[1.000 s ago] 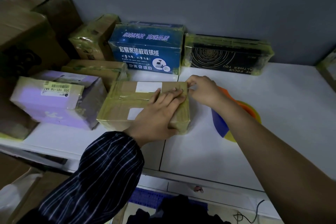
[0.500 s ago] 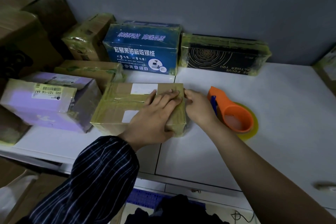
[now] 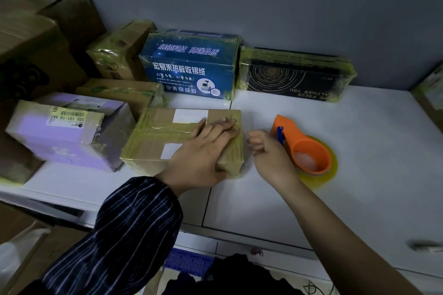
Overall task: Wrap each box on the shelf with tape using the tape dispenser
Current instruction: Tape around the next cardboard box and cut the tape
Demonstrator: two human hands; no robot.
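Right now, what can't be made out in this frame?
- Head view: left hand covers the right top of the brown box, hiding the tape there.
- Blur on the right hand beside the tape dispenser; whether it pinches tape is unclear.
- The frame cuts off the box at the right edge.
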